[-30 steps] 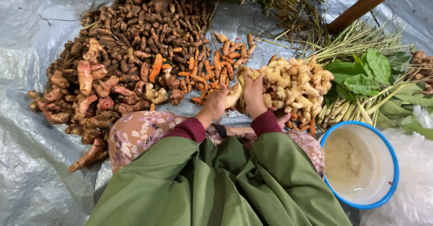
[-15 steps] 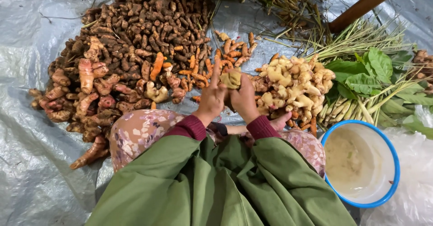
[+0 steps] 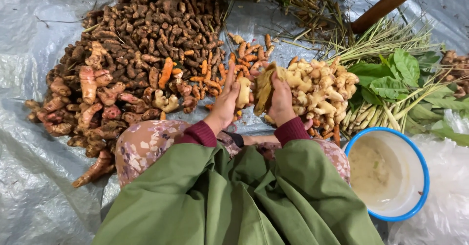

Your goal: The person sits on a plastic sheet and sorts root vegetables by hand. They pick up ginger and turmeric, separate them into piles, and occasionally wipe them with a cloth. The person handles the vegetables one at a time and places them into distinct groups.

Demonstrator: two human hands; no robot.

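My right hand [image 3: 280,100] grips a flat, pale yellow-brown piece of root [image 3: 264,87], held on edge above the sheet. My left hand [image 3: 225,102] rests against a smaller pale root piece [image 3: 243,92] beside it, fingers stretched upward. Both hands hover between the small orange roots [image 3: 246,59] and the heap of pale ginger-like roots [image 3: 320,91]. Green sleeves with dark red cuffs cover my arms.
A large heap of dark brown and pinkish roots [image 3: 132,64] fills the left. Green leaves [image 3: 391,76] and pale stalks [image 3: 376,113] lie at the right. A white bowl with a blue rim [image 3: 426,176] stands at the lower right. A grey plastic sheet [image 3: 29,176] covers the ground.
Both hands have risen from the edge of the pale heap and come together, lifting the flat root piece, which is now turned on edge.
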